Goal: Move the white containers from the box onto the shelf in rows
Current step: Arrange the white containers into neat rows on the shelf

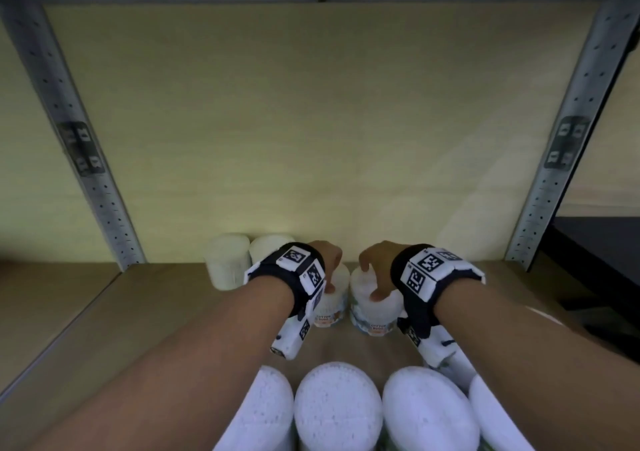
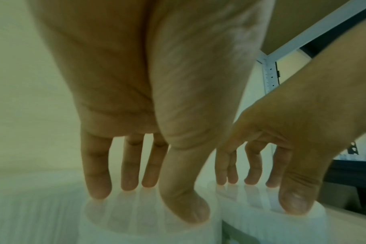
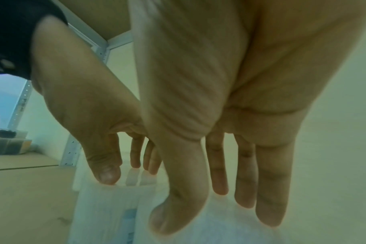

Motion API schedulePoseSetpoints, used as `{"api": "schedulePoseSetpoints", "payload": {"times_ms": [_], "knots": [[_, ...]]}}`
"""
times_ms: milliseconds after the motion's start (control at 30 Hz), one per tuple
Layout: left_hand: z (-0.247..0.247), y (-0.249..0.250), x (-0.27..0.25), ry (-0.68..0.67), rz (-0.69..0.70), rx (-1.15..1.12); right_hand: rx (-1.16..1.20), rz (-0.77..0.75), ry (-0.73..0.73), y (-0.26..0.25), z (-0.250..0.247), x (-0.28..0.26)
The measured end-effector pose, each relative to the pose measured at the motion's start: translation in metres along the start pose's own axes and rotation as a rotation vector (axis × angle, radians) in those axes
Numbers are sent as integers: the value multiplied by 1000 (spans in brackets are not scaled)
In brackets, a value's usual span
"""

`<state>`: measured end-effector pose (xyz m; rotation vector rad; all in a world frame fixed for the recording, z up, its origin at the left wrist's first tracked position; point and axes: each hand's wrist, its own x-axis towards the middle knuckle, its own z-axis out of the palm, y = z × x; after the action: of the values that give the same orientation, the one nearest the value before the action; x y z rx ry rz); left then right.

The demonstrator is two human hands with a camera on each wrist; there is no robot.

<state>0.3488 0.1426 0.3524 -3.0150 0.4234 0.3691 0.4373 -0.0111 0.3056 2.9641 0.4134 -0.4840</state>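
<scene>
Left container: white tub with a printed label low on its side, upright on the shelf, just beside the right one.
Right container: same kind, upright on the shelf, its label facing the camera.
Left hand: reaches down from above; fingers and thumb spread around the top of the left container, tips touching its lid rim, holding it.
Right hand: same claw-like hold on the right container; thumb at the near edge, fingers over the far edge.
Back row: two more white containers stand against the back panel, left of the hands and touching each other.
Near containers: four white lids in a row at the bottom of the head view; the box itself cannot be made out.
Shelf frame: grey perforated posts at both sides.
</scene>
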Motion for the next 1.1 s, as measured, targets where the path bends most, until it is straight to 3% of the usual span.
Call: {"api": "schedulePoseSetpoints", "payload": {"times_ms": [67, 200, 300, 333, 500, 633, 733, 900, 1100], "knots": [[2, 8, -9, -1, 5, 1, -59, 22, -90, 5, 18, 11], [2, 25, -29, -49, 17, 46, -47, -51, -71, 17, 47, 26], [5, 32, -41, -30, 20, 70, -103, -87, -16, 0, 16, -61], [8, 32, -41, -36, -2, 65, -103, -92, 27, 0, 20, -64], [24, 30, -42, -56, -18, 46, -62, -77, -86, 10, 31, -74], [24, 35, -59, -46, -26, 9, -64, -71, -49, 5, 25, -110], [40, 29, -54, -53, -20, 9, -16, -84, -41, 17, 41, -97], [32, 40, -81, -111, -46, -76, -33, -120, -72, -15, 7, -172], [9, 52, -91, -83, -31, -188, -24, -125, -92, -22, -6, -184]]}}
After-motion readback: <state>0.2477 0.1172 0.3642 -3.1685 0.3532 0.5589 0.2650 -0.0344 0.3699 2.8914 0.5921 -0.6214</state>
